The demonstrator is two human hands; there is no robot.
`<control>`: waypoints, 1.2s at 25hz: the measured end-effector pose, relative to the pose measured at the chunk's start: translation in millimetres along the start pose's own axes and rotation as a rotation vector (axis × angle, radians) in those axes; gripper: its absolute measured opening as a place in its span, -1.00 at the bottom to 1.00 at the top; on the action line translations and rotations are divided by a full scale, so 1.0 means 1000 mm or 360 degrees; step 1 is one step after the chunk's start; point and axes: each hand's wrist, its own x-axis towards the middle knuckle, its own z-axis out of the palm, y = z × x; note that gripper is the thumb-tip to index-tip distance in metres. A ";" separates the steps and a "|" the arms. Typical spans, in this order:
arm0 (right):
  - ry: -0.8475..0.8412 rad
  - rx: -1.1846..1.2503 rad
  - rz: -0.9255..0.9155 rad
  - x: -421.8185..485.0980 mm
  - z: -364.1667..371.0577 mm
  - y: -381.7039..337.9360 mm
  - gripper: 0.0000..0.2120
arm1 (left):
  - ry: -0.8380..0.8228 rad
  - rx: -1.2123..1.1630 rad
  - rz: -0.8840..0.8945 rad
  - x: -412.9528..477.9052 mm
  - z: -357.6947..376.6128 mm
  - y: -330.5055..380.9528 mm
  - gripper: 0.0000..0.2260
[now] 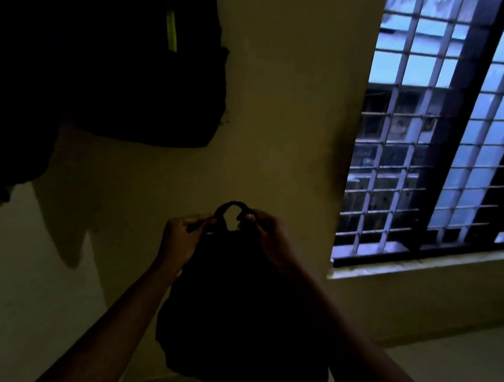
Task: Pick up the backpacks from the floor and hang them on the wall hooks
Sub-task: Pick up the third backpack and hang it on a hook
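So the black backpack (pixel 242 313) hangs off the floor, in front of the yellowish wall (pixel 285 86), by its top loop (pixel 233 209). The left hand (pixel 183 239) and right hand (pixel 266 238) each pinch one end of that loop. No hook is visible in this gloom, so aiming blind could miss and drop it. It might also bump the hanging backpack (pixel 128 55) up left, well clear of the barred window (pixel 450 133).

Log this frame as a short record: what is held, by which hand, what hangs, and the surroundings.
held item: black fabric backpack, hanging from both hands before the yellowish wall
left hand: pinches its top carry loop, left side
right hand: pinches the same loop, right side
already up: dark backpack with neon-green stripe, upper left against the wall
hook: not visible
surroundings: window with white metal grille, right
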 end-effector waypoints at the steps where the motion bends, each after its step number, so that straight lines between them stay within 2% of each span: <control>1: 0.0015 -0.0001 -0.0054 0.021 -0.010 -0.008 -0.74 | 0.0082 -0.0006 0.0038 0.019 0.011 0.012 -0.85; 5: 0.0028 -0.0071 -0.0194 0.106 -0.051 -0.046 -0.76 | 0.0257 -0.0125 0.0194 0.091 0.043 0.069 -0.87; 9: 0.0101 0.0101 -0.0263 0.183 -0.088 -0.086 -0.77 | 0.0313 -0.0111 0.0415 0.156 0.066 0.138 -0.87; 16: 0.0054 0.0363 -0.0503 0.299 -0.120 -0.152 -0.81 | 0.0585 0.0001 0.0850 0.244 0.071 0.232 -0.93; 19: 0.0118 0.0433 -0.0631 0.346 -0.122 -0.189 -0.81 | 0.0730 0.0077 0.1017 0.281 0.064 0.270 -0.82; 24: 0.0408 0.0121 -0.0878 0.427 -0.122 -0.235 -0.77 | 0.0809 0.0183 0.1191 0.352 0.046 0.322 -0.88; 30: 0.0579 0.0061 -0.1127 0.512 -0.113 -0.292 -0.79 | 0.0864 0.0193 0.1335 0.429 0.020 0.384 -0.89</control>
